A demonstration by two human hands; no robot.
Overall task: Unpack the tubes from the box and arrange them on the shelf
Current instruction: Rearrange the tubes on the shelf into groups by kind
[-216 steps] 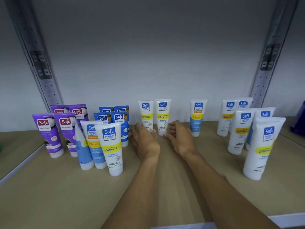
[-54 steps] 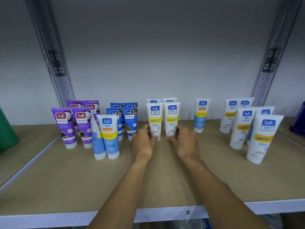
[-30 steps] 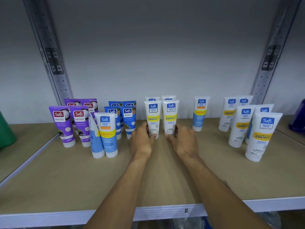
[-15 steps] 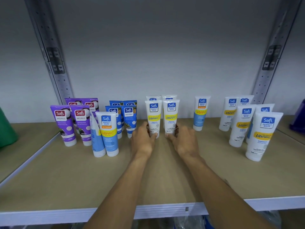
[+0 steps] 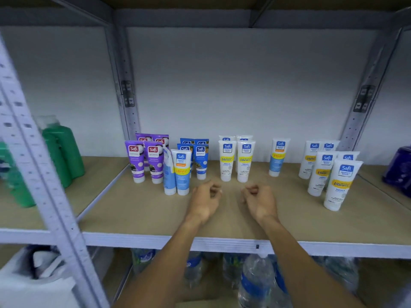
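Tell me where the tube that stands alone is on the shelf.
In the head view, the lone tube stands right of centre, between the middle white tubes and the right-hand cluster.

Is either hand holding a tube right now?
No, the left hand and right hand hover empty, fingers loosely curled, in front of the white tubes.
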